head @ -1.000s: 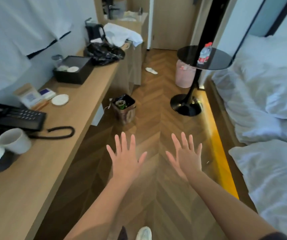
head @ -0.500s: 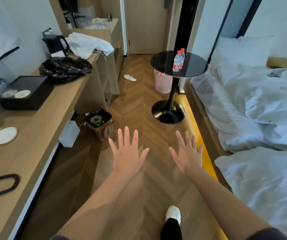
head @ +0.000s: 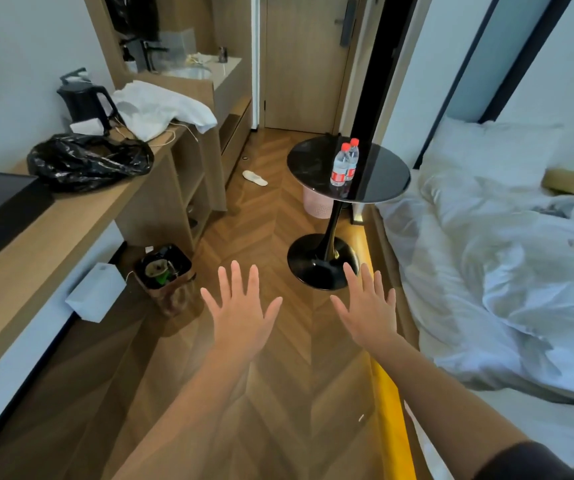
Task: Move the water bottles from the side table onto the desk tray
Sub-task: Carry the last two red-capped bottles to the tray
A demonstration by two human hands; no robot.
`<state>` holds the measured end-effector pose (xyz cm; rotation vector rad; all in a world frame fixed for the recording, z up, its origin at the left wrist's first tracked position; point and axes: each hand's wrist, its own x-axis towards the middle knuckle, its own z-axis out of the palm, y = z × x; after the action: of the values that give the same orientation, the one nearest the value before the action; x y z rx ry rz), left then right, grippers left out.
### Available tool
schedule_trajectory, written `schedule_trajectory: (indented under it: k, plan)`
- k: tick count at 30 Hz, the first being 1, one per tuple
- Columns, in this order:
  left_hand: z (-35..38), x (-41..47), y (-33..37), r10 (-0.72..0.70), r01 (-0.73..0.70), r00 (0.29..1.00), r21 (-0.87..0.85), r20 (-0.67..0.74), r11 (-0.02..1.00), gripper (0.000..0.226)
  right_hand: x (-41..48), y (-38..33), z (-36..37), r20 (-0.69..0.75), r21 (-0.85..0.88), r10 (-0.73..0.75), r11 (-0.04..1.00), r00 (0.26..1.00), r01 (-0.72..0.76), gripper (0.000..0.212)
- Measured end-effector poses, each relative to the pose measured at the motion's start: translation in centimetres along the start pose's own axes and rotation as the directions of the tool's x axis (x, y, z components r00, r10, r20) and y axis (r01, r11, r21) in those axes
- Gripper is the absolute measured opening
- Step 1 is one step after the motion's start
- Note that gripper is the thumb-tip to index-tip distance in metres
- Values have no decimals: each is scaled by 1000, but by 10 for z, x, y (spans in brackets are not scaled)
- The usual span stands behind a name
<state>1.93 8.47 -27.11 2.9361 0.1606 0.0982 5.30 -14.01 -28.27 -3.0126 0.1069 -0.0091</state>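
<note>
Both hands, left hand [head: 240,315] and right hand [head: 368,311], are spreading flat, holding nothing; two clear plastic red-capped water bottles [head: 343,164] are standing on a round glossy black side table [head: 379,178].

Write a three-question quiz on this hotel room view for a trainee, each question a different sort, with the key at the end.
1. Multiple choice: how many water bottles stand on the round black side table? A) one B) two C) three
2. True or false: the left hand grips a bottle.
3. Fill in: on the desk, the black plastic bag lies between the black tray and the electric ____.
Key: 1 B. 2 false, its fingers are spread and hold nothing. 3 kettle.
</note>
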Motion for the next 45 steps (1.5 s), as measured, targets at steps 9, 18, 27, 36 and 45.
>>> schedule_trajectory:
  k: [9, 18, 27, 36, 45]
  plan:
    - [21, 98, 54, 55, -55, 998, -12, 7, 998, 77, 85, 47, -10, -6, 43, 41, 998, 999, -41, 67]
    - [48, 260, 96, 114, -113, 993, -31, 43, 993, 78, 239, 70, -7, -17, 40, 103, 994, 995, -102, 67]
    - [48, 416, 130, 182, -183, 982, 3, 40, 983, 78, 386, 76, -17, -22, -2, 128, 992, 991, -128, 69]
    - [66, 503, 173, 202, -202, 977, 4, 62, 979, 75, 498, 97, -3, 60, -24, 114, 993, 992, -113, 71]
    - [97, 605, 237, 105, -109, 993, 75, 48, 991, 74, 643, 130, -9, 122, -45, -94, 994, 988, 100, 72]
